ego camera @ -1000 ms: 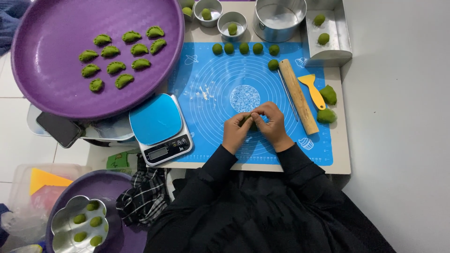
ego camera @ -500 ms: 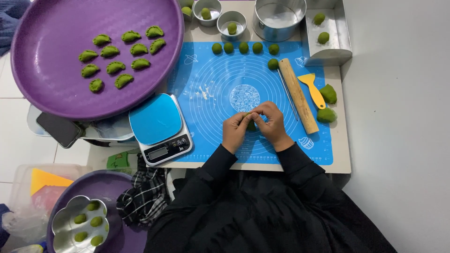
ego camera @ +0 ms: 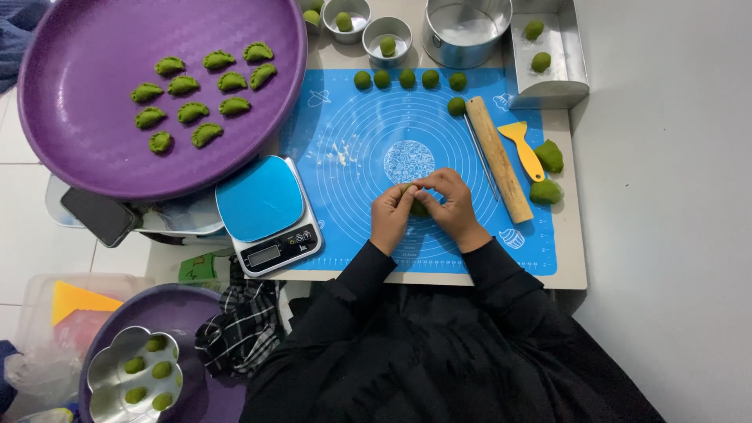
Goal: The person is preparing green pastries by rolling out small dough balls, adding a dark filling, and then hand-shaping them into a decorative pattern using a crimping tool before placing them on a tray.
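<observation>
Both hands meet over the lower middle of the blue silicone mat, which lies flat on the table and is printed with concentric rings. The left hand and right hand are closed together on one green dough piece; the fingertips of both pinch along its upper edge while the piece sits between the palms, largely covered, only a small dark green patch showing. Compared with the frame half a second earlier, the hands remain in the same spot on the mat and the grip is unchanged; the dough shows slightly less between the fingers, and nothing else on the table has shifted. A row of smooth green dough balls lies along the top edge of the mat, well apart from the hands. A wooden rolling pin, cylindrical and pale, lies slanted to the right of the hands, with a yellow plastic scraper just beside it and two rough green lumps beyond. A kitchen scale with a glossy blue top stands at the mat's left edge. The large round purple tray, textured, carries folded green dumplings with crimped edges. A round metal tin stands at the top
</observation>
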